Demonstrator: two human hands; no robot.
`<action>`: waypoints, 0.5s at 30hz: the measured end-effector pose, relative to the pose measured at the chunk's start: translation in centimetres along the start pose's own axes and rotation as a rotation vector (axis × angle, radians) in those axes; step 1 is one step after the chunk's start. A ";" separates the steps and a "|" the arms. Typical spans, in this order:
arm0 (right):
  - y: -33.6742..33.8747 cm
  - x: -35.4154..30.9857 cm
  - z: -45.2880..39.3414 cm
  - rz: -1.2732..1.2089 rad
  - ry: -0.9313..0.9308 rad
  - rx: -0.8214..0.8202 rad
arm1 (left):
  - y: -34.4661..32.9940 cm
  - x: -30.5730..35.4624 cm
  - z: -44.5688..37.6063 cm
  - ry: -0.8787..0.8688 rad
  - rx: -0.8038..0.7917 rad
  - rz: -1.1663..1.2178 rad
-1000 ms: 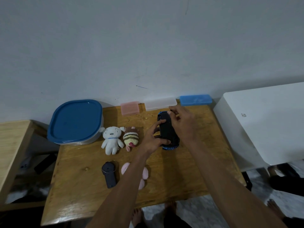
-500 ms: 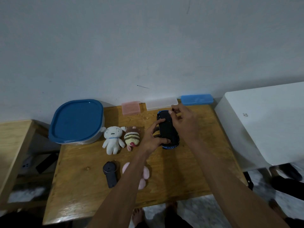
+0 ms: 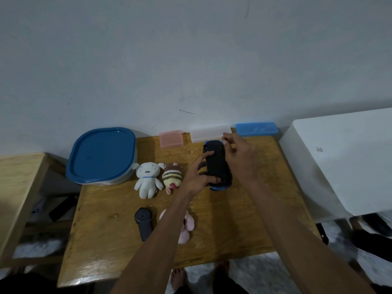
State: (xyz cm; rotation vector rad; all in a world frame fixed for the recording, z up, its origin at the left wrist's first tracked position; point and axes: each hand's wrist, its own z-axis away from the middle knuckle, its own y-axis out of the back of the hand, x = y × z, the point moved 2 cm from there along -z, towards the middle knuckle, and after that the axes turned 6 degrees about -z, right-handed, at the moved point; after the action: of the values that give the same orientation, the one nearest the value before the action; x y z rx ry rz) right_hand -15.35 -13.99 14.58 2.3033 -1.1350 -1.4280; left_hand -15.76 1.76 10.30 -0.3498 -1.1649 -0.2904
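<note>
Toy car [image 3: 216,166] centre frame, low over counter [image 3: 222,234] | left hand [image 3: 196,177] grips its lower end, right hand [image 3: 238,158] pinches upper end | risk: loose pinch slips, car rolls into striped plush [image 3: 172,177] beside it.

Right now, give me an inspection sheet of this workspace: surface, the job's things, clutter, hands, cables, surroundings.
Surface: wooden table, a few crumbs near the back.
Job's things: toy car, dark with blue trim, between both hands.
Clutter: blue-lidded container, white plush, striped plush, pink plush partly under the left forearm, dark gadget; pink case, clear case, blue case along the wall.
Hands: left hand grips the car's near end; right hand holds its far end.
Cables: nothing seen.
Surroundings: white table right, wooden bench left.
</note>
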 end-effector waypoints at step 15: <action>0.2 -0.3 -0.2 -0.034 -0.006 -0.045 | 0.4 0.3 -0.2 -0.006 0.015 -0.004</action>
State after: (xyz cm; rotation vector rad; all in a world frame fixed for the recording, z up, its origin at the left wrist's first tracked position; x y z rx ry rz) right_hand -15.39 -13.94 14.99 2.2995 -1.0597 -1.4586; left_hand -15.33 2.06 10.43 -0.3354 -1.1737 -0.2841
